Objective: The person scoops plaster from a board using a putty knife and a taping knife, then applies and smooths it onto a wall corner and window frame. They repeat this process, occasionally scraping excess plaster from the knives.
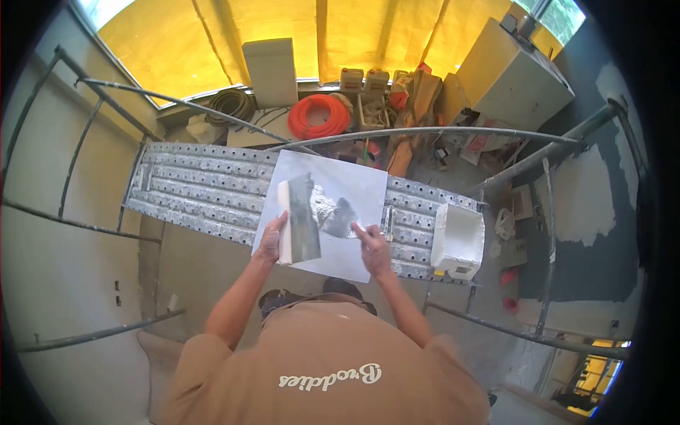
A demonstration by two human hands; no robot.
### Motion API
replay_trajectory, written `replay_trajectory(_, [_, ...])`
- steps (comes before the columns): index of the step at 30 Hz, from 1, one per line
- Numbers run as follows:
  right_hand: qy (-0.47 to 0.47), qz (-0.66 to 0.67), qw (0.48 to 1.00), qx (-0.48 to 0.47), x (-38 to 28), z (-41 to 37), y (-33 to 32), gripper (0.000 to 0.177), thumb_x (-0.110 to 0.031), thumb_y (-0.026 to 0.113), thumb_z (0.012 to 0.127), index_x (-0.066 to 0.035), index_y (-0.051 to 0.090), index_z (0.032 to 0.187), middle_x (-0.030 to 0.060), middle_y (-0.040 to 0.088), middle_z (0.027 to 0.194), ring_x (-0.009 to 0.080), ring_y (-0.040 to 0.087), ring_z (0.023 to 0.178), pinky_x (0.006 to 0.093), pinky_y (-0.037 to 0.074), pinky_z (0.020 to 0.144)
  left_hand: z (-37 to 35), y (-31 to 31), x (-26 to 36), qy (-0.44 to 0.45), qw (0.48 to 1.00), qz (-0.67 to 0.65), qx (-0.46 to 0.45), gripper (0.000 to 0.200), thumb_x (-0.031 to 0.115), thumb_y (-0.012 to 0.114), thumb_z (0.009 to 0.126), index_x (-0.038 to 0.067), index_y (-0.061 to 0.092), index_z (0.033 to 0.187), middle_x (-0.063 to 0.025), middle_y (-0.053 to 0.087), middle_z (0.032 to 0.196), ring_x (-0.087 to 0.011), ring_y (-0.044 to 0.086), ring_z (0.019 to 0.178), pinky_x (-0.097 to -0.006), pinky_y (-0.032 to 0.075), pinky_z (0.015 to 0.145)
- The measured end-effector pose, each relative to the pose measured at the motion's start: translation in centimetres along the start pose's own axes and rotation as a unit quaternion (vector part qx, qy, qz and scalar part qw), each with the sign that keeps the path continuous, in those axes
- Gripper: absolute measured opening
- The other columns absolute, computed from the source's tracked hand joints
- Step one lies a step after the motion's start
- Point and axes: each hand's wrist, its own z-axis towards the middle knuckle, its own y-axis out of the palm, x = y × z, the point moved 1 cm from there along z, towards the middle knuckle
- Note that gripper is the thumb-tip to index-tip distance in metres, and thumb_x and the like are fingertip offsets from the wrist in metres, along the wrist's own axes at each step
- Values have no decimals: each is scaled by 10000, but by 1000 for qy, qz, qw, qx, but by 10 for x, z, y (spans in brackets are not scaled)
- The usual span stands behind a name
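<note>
My left hand (273,237) is closed round the white edge of a wide plastering blade (304,219), held upright over a square white board (289,164). My right hand (372,248) grips a small putty knife (343,218) whose grey blade rests at the white plaster (322,207) near the middle of the board. The plaster lies between the two tools. The board lies across a perforated metal scaffold plank (205,191). At the plank's right end sits a white bucket (459,237), with white material inside.
Scaffold rails (425,131) run beyond the plank and along both sides. On the floor behind are an orange hose coil (319,117), a dark hose coil (230,106), canisters (352,80) and a large white box (513,78). Yellow sheeting (269,21) covers the window.
</note>
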Motion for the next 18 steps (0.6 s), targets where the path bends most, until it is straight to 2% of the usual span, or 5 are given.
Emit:
replay_trajectory(3, [36, -51, 998, -8, 16, -12, -19, 459, 9, 605, 848, -148, 660, 1275, 118, 576, 882, 269, 625, 779, 395, 513, 653, -3, -8, 26, 102, 989, 105, 11, 387, 340, 502, 1047, 21, 543, 1262, -97, 686, 1053, -191, 693, 870, -362, 591, 801])
replay_trajectory(6, [173, 208, 963, -6, 5, -38, -24, 200, -80, 594, 946, -45, 641, 1137, 95, 587, 858, 191, 607, 707, 339, 504, 573, 8, -22, 36, 223, 943, 232, 84, 382, 362, 500, 1051, 33, 536, 1241, -65, 665, 1014, -159, 662, 854, -329, 565, 772])
replay_trajectory(8, [415, 612, 663, -117, -39, -48, -34, 153, -185, 560, 1018, -36, 554, 1053, 68, 593, 849, 125, 568, 662, 275, 489, 525, 8, -5, 38, 262, 933, 235, 72, 379, 377, 499, 1055, 35, 531, 1215, -33, 636, 986, -126, 617, 856, -288, 528, 775])
replay_trajectory(11, [444, 721, 509, -155, -77, -53, -7, 173, -220, 550, 1030, -64, 499, 1084, 55, 595, 854, 114, 545, 624, 240, 478, 502, 8, 1, 42, 345, 888, 294, 75, 396, 362, 494, 1061, 6, 535, 1228, -62, 620, 976, -133, 571, 863, -299, 492, 787])
replay_trajectory(18, [346, 750, 561, -58, -101, 27, 20, 182, -226, 564, 1022, -75, 534, 1120, 38, 590, 792, 100, 528, 588, 235, 451, 481, -42, 4, 53, 283, 801, 526, -30, 367, 306, 523, 1046, -44, 579, 1136, -108, 626, 848, -175, 564, 763, -343, 467, 692])
